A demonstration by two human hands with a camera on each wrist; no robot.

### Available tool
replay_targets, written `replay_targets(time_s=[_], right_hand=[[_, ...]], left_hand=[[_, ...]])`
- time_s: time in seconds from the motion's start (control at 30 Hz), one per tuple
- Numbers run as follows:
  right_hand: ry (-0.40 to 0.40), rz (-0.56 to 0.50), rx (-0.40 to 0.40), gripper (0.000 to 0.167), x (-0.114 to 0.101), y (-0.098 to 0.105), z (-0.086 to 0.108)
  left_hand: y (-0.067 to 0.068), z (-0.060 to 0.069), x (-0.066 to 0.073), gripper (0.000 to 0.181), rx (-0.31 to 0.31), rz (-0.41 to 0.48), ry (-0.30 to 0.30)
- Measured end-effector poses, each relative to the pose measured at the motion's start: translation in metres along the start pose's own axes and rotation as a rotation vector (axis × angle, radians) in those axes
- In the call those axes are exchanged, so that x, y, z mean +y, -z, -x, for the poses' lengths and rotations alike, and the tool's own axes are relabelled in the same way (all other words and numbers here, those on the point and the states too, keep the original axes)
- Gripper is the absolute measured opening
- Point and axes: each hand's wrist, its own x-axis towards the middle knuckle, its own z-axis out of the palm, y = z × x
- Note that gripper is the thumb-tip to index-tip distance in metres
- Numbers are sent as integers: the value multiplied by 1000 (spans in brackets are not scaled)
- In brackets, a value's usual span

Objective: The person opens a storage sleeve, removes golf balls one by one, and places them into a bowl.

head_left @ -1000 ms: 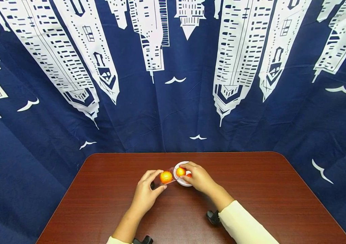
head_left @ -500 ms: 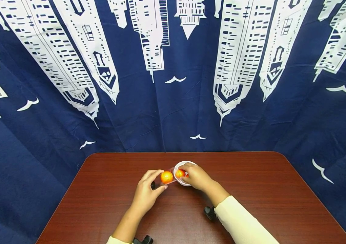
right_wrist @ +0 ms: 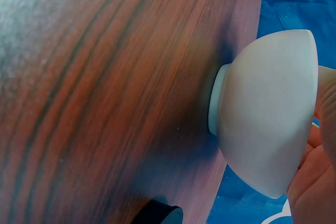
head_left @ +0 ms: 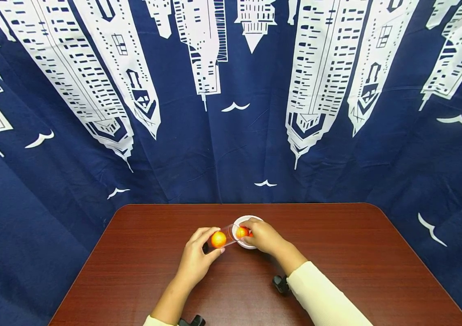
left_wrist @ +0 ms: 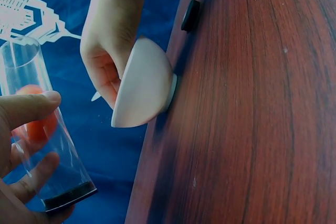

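My left hand (head_left: 196, 258) grips a clear tube (left_wrist: 65, 156) with a black end cap (left_wrist: 71, 195). Inside the tube sits an orange ball (head_left: 218, 239), partly behind my thumb in the left wrist view. The tube's mouth points right, overlapping the rim of a white bowl (head_left: 249, 217) in the head view. My right hand (head_left: 269, 237) reaches into that bowl, its thumb and index finger on either side of a second orange ball (head_left: 242, 232). A reddish-orange patch shows beside the thumb. The bowl's wall (right_wrist: 268, 114) hides the right fingertips in the right wrist view.
Everything rests over a brown wood-grain table (head_left: 316, 231); its far edge meets a dark blue skyline-print cloth (head_left: 247, 149). Black devices are at both wrists, one by the right sleeve (head_left: 281, 284) and one by the left (head_left: 192, 320).
My right hand has sunk slightly left and deeper into the bowl, covering more of its ball. The ball in the tube has shifted a little left, away from the mouth.
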Motion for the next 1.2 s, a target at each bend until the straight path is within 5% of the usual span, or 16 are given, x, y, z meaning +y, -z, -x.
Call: replay_targets(time_s=[0.37, 0.67, 1.2], right_hand=[[-12, -41, 55, 41, 3, -4, 5], [-55, -166, 183, 43, 3, 6, 15], [-59, -324, 351, 42, -7, 19, 45]], left_hand=[[1, -1, -3, 51, 16, 0, -12], [3, -1, -1, 52, 29, -57, -27], [6, -5, 3, 55, 116, -240, -220]])
